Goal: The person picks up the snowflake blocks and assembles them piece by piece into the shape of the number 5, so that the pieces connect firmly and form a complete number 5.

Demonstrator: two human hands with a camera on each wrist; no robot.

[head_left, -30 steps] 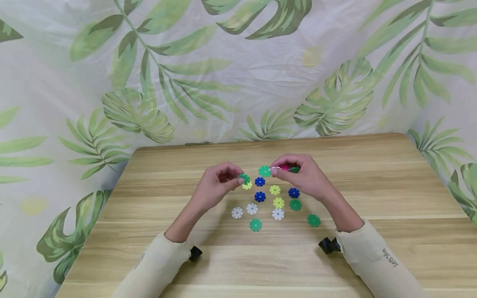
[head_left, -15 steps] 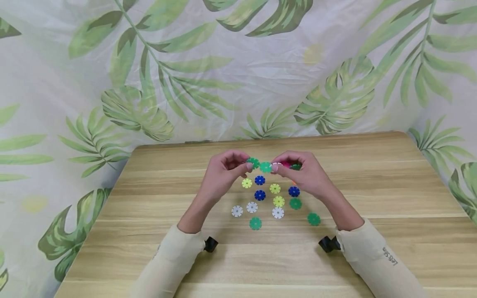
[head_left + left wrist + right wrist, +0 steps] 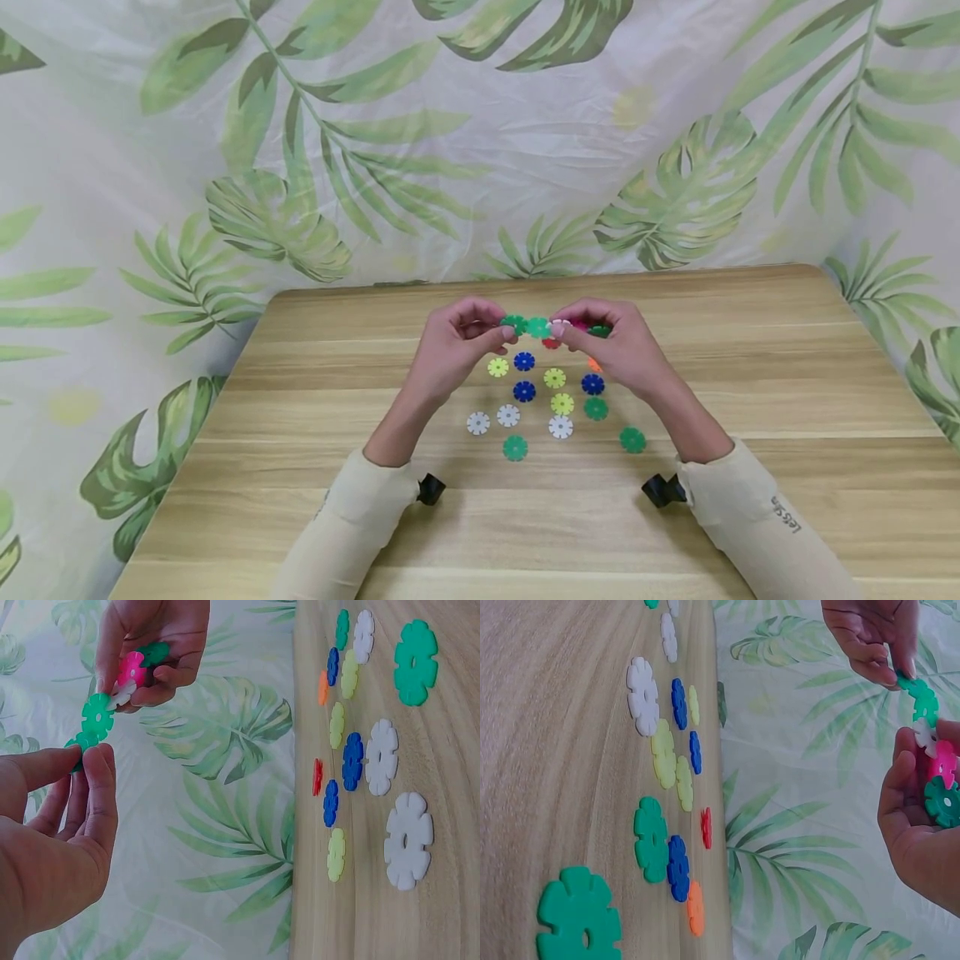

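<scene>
Thumb and fingertips of my left hand (image 3: 459, 346) pinch a green notched plastic disc (image 3: 514, 324). Its edge meets a lighter green disc (image 3: 97, 717), the end of a short chain. My right hand (image 3: 617, 343) grips this chain by its white disc (image 3: 925, 736). Beyond the white one follow a pink disc (image 3: 943, 762) and a dark green disc (image 3: 943, 801), lying against the right palm. Both hands are raised above the far part of the table. In the left wrist view the left fingertips hide part of the pinched disc.
Loose discs lie flat on the wooden table (image 3: 300, 467) below the hands: several green (image 3: 632, 440), white (image 3: 560, 427), blue (image 3: 524, 391) and yellow (image 3: 562, 404), plus a red (image 3: 317, 777) and an orange one (image 3: 695, 908). A leaf-patterned cloth (image 3: 420, 150) hangs behind the table.
My left hand has moved right and away from me, bringing its green disc up to the chain's end disc. My right hand has risen slightly, still holding the chain.
</scene>
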